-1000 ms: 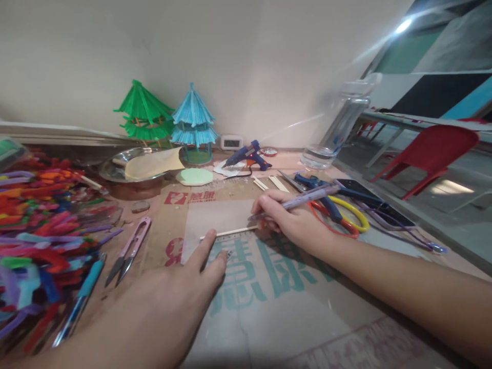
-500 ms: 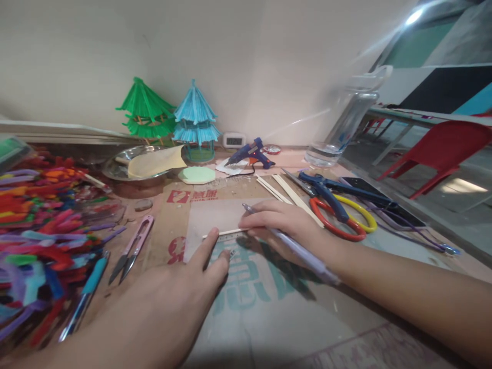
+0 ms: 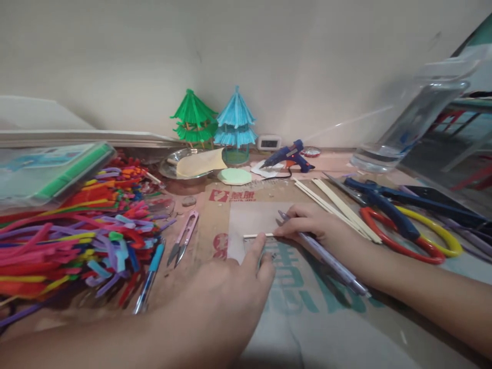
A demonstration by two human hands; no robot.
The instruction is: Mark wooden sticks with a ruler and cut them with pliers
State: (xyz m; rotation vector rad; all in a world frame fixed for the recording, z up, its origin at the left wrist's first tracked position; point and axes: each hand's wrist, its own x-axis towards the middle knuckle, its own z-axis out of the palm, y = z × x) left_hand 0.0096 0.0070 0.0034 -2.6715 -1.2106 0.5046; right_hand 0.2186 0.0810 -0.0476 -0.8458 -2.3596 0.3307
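Observation:
My left hand [image 3: 223, 292] reaches over a translucent sheet [image 3: 249, 212]. Its index fingertip presses on a thin pale wooden stick [image 3: 251, 236], and the thumb stands apart from that finger. Just below the stick, a clear ruler with faint marks is mostly covered by my hands. My right hand [image 3: 319, 225] is closed on a purple pen [image 3: 334, 264], whose clicker end slants toward me. The right fingertips also touch the stick's right end. Several more wooden sticks [image 3: 342, 210] lie beyond my right wrist.
Pipe cleaners [image 3: 103, 230], pink snips [image 3: 184, 238] and a blue pen [image 3: 151, 271] lie left. Red-handled scissors [image 3: 403, 241] and pliers [image 3: 384, 200] lie right. Behind are a glue gun [image 3: 288, 154], metal dish [image 3: 169, 166], green pagoda [image 3: 194, 115], blue pagoda [image 3: 236, 118] and water jug [image 3: 403, 133].
The view has swung left, so everything sits further right and more pipe cleaners and a plastic box show. My left index finger has slid right along the stick, closer to my right fingertips.

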